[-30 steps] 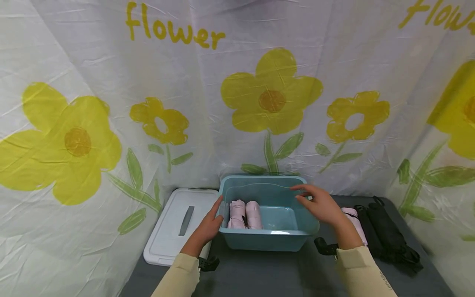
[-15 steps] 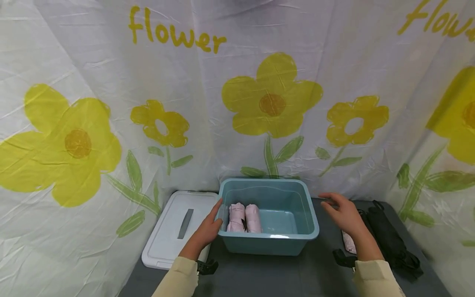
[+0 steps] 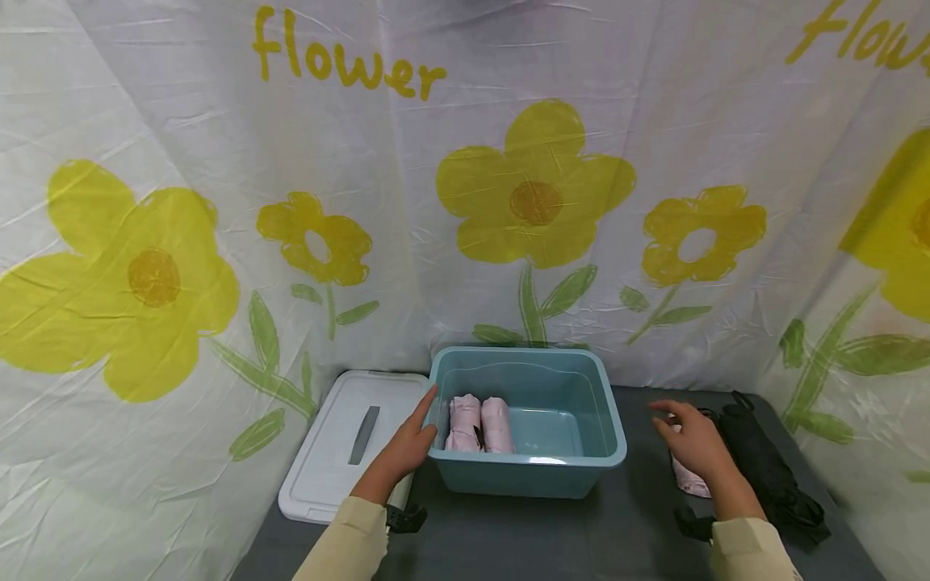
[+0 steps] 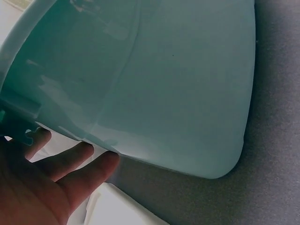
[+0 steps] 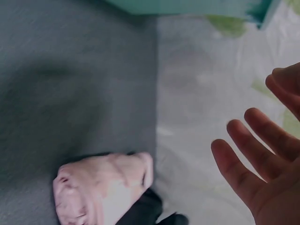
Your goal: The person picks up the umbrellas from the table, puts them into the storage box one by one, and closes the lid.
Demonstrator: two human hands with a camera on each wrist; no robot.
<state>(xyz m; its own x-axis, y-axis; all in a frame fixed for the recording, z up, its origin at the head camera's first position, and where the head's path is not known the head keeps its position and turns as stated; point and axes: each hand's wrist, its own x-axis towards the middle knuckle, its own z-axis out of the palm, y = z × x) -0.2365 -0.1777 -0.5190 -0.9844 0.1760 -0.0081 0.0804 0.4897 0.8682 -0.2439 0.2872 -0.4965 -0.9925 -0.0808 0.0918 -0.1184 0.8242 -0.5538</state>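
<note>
A blue-green plastic bin (image 3: 519, 481) stands against the back curtain. Inside it, at the left, two pink rolled bundles (image 3: 497, 426) lie side by side. My left hand (image 3: 407, 444) is at the bin's left side, its straight fingers (image 4: 93, 176) touching the outer wall in the left wrist view. To the right of the bin, my right hand (image 3: 696, 442) hovers with spread, slightly bent fingers and holds nothing. Below it on the table lies another pink rolled bundle (image 5: 103, 187), partly hidden by the hand in the head view. Beside that bundle lies a black folded umbrella (image 3: 770, 464).
A white lid (image 3: 316, 480) with a grey handle (image 3: 364, 436) lies left of the bin. The dark grey table (image 3: 530, 537) ends at a white curtain (image 3: 400, 202) printed with yellow flowers, which closes in the back and both sides.
My right hand has moved from over the bin's right rim out to the right, above the pink bundle on the table. My left hand stays at the bin's left side.
</note>
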